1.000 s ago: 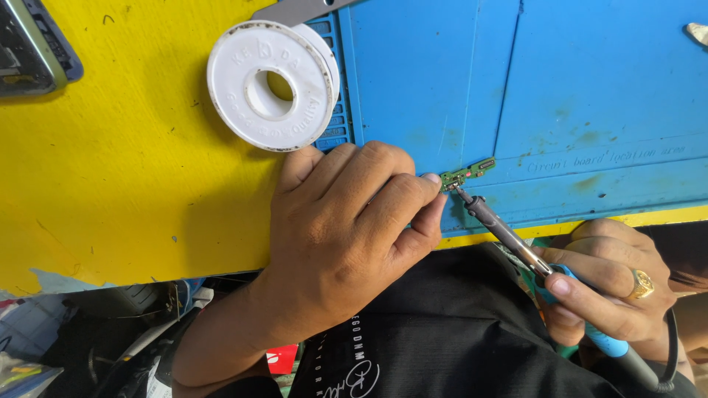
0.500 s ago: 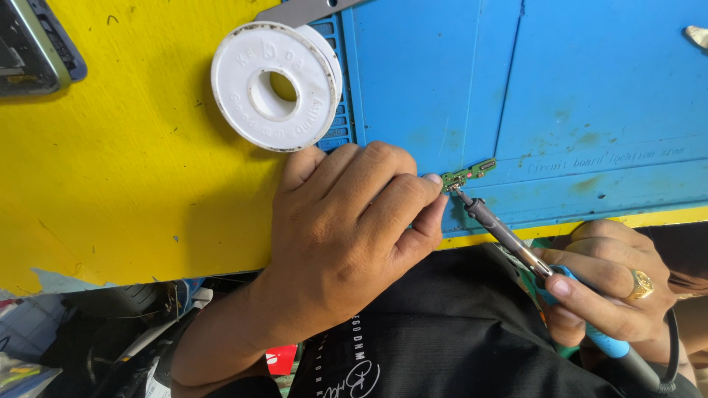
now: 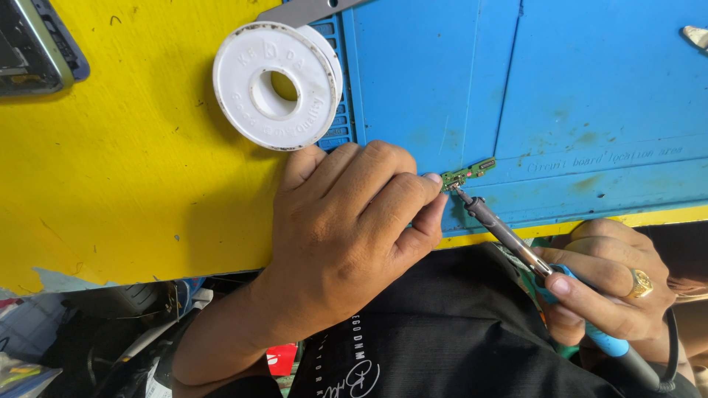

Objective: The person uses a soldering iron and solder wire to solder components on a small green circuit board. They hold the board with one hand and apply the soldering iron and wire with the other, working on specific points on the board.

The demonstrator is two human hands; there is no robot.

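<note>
A small green circuit board (image 3: 472, 172) lies on the blue work mat (image 3: 590, 88) near its front edge. My left hand (image 3: 354, 221) rests knuckles-up on the mat, and its fingertips pinch the board's left end. My right hand (image 3: 605, 284), with a gold ring on one finger, grips a soldering iron (image 3: 509, 236) by its blue handle. The iron's metal tip touches the board right beside my left fingertips.
A white spool (image 3: 274, 85) lies where the yellow tabletop (image 3: 133, 169) meets the mat, just beyond my left hand. A dark device (image 3: 33, 44) sits at the far left corner, and a grey metal strip (image 3: 306, 11) shows at the top edge. Clutter lies below the table edge.
Both hands and the iron hold their places on the board. Only the view drifts slightly.
</note>
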